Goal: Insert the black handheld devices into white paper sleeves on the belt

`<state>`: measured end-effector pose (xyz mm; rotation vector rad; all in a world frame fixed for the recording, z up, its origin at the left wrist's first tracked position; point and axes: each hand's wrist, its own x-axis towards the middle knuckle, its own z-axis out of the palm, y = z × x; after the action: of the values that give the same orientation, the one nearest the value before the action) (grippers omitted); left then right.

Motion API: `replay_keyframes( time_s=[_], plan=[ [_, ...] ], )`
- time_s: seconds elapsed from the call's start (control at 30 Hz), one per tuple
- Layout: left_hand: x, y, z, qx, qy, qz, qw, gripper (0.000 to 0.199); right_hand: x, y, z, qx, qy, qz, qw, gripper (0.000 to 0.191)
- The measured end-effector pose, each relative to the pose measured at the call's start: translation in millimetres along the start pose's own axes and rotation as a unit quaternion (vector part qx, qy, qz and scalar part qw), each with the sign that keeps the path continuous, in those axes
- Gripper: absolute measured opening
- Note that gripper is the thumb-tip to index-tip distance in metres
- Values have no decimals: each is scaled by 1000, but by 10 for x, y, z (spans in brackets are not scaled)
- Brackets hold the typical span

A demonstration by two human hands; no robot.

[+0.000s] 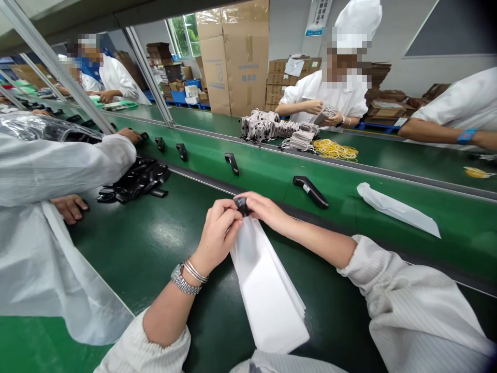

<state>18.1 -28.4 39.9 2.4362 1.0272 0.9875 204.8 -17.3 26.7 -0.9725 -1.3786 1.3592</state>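
Both hands met over the green, softly shining tabletop (163, 243): the left hand (222, 225), fingers curled and nearly closed, pinched at the black device (241, 205) and the mouth of the white sleeves (267, 290), while the right hand (262, 207), half open, cupped the device's rounded end from the other side. The sleeves — flat, smooth, long and narrow — fanned slightly at their edges and ran down toward the person's body. Beyond, on the green belt (264, 178), lay a glossy, bent black handset (310, 191) and, farther right, a filled-looking white pouch (398, 210) — pale, creased, angled at its tip.
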Motion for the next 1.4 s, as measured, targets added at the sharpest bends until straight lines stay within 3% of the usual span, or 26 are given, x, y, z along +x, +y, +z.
replay_keyframes(
  time_s=[0.13,0.2,0.3,0.37,0.4,0.43,0.47,0.57,0.6,0.67,0.77,0.87,1.13,1.23,1.27,1.33,1.4],
  plan=[
    [24,-36,18,-39,75,-49,995,14,-96,99,137,59,-165,81,981,38],
    [39,-89,18,-59,77,-63,993,16,-110,22,132,115,-172,110,972,41],
    [47,-194,-1,-44,43,-112,992,18,-68,-253,-117,109,-24,48,993,41],
    [36,-260,-26,-2,-5,-158,987,18,-19,-454,-452,-24,97,-28,995,35],
    [27,-285,-40,18,-34,-179,983,19,3,-529,-650,-135,155,-48,978,33],
    [15,-305,-53,35,-63,-196,978,21,18,-578,-853,-265,207,-56,940,32],
    [3,-318,-64,48,-91,-208,973,24,26,-597,-1050,-399,237,-44,885,31],
    [-27,-327,-80,62,-162,-210,962,34,-5,-495,-1521,-678,247,25,692,27],
    [-33,-324,-80,63,-180,-203,960,36,-28,-427,-1625,-723,226,59,651,28],
    [-34,-312,-72,56,-203,-193,958,30,-71,-290,-1762,-752,166,148,621,37],
    [-20,-286,-52,40,-214,-193,957,14,-92,-146,-1870,-733,98,259,621,42],
    [-4,-267,-28,53,-195,-176,963,19,-64,-85,-1962,-744,76,260,610,44],
    [13,-253,-9,77,-137,-111,981,26,-227,-39,-2335,-692,149,292,643,14],
    [15,-227,-11,45,-113,-86,989,20,-226,-82,-2358,-640,215,197,711,12],
    [13,-221,-9,42,-107,-75,991,18,-188,-105,-2301,-617,232,147,738,10],
    [5,-216,-2,41,-98,-50,993,15,-73,-161,-2060,-550,238,60,799,27],
    [-4,-222,9,38,-87,-28,995,14,56,-221,-1669,-335,242,-55,909,39]
  ],
)
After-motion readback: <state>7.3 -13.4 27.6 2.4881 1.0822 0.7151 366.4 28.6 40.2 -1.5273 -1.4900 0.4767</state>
